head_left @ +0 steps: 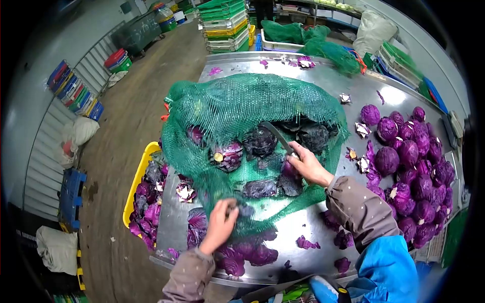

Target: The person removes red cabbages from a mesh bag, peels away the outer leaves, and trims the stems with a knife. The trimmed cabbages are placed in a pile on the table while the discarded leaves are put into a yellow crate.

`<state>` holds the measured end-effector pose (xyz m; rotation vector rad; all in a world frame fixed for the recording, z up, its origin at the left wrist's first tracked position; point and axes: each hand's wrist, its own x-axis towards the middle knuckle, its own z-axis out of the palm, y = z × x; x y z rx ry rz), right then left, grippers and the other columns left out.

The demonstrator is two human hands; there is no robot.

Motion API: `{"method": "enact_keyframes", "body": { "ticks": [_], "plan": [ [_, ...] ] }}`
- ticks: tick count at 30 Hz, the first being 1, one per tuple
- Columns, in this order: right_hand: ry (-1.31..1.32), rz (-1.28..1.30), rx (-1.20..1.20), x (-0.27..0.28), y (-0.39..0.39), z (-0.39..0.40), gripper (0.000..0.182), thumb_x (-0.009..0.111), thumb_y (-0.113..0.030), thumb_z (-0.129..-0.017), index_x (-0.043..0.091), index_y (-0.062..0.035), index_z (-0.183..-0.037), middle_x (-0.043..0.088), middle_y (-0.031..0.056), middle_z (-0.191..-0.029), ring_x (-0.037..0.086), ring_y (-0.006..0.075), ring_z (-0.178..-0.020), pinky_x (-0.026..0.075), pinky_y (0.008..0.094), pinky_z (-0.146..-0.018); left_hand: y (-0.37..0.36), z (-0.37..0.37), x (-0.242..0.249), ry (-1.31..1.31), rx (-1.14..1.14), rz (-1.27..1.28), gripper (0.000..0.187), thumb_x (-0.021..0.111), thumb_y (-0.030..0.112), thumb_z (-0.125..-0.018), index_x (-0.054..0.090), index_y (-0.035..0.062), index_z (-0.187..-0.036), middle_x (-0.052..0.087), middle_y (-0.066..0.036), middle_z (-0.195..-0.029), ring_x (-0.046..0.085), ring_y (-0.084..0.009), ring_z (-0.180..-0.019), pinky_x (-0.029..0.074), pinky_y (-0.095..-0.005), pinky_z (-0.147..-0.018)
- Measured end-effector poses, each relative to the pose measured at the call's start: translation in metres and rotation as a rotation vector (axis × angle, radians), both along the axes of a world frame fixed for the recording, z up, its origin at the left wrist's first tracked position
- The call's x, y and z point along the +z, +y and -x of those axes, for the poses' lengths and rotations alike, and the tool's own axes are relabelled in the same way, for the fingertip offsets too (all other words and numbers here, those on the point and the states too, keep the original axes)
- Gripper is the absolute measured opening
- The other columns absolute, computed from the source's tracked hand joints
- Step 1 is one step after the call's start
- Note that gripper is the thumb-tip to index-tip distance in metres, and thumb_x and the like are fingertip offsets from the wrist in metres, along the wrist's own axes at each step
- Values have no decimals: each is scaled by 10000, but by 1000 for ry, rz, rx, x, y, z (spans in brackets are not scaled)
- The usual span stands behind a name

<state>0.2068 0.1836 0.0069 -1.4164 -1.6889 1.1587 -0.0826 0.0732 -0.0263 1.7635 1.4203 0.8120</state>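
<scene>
A large green mesh bag (252, 96) lies spread on the metal table, its mouth toward me. Inside it are dark-leaved red cabbages (260, 141), one with a pale cut stem, and loose dark leaves (260, 189). My right hand (307, 165) is closed round the handle of a knife (277, 135), its curved blade pointing up and left over the cabbages. A purple cabbage sits just below that hand, partly covered by it. My left hand (222, 224) has curled fingers at the near left edge of the mesh, by a dark leaf; its fingertips are partly hidden.
Trimmed red cabbages (422, 171) are heaped on the table's right side. A yellow crate (132, 194) full of purple leaves stands at the left. Loose leaves (262, 255) lie along the near edge of the metal table (308, 270). Stacked crates (225, 25) stand beyond.
</scene>
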Motion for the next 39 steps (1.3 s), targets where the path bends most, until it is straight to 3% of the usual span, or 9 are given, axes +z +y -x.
{"method": "enact_keyframes", "body": {
  "ticks": [3,8,17,22,24,27,32,37,39],
  "plan": [
    [15,139,129,13,5,27,363,497,-136,-905,432,-96,-1259,504,14,-665,503,75,-514,431,264,-502,55,-6,4,-320,244,276,498,550,102,-896,330,-36,-1321,549,-146,-1111,592,-135,-719,488,-234,-566],
    [-90,8,174,-15,31,75,419,569,-237,-821,487,-68,-1196,623,257,-941,598,414,-945,459,432,-839,109,26,-28,21,564,203,450,647,171,-814,488,-85,-1149,652,-183,-897,662,-244,-755,512,-363,-673],
    [191,250,179,-65,94,123,850,538,-497,-869,203,70,-1407,288,273,-1429,276,335,-1346,234,339,-1096,142,28,-72,627,443,-182,651,635,164,-751,331,124,-1325,608,-248,-883,615,-413,-736,480,-507,-665],
    [273,220,74,-77,83,129,799,644,-485,-795,331,-31,-1373,423,235,-1346,382,322,-1277,281,365,-1062,132,16,-46,628,346,-61,706,667,75,-723,316,75,-1336,565,-269,-1000,596,-453,-803,479,-506,-672],
    [318,41,70,-73,72,123,746,684,-387,-800,330,-47,-1360,552,188,-1153,591,273,-985,474,354,-854,115,3,-27,570,361,-146,735,667,38,-703,289,3,-1333,527,-266,-1018,591,-457,-778,485,-499,-645],
    [586,296,64,-3,36,104,668,676,-222,-834,287,-111,-1366,512,27,-740,417,67,-383,309,217,-325,90,-19,16,488,377,-384,739,648,-17,-672,319,-42,-1333,444,-227,-1059,583,-384,-764,486,-446,-630],
    [547,82,5,47,-4,63,559,660,-156,-833,378,-93,-1311,567,45,-912,430,53,-413,313,196,-344,48,-40,66,350,353,-481,738,727,52,-600,385,-80,-1241,370,-225,-1086,414,-388,-1020,371,-444,-901],
    [342,-16,19,52,-63,42,550,706,-225,-747,500,7,-1201,568,91,-1086,497,161,-1026,396,315,-904,3,-53,46,-2,140,-472,816,810,175,-607,398,-16,-1284,178,-297,-1394,205,-445,-1311,264,-452,-1065],
    [234,9,9,46,-98,31,469,702,-212,-734,525,3,-1111,597,83,-966,526,135,-876,436,294,-794,-44,-63,25,-297,110,-184,1122,840,260,-618,96,-85,-1384,192,-283,-1382,256,-399,-1300,284,-433,-1057]
  ]
}}
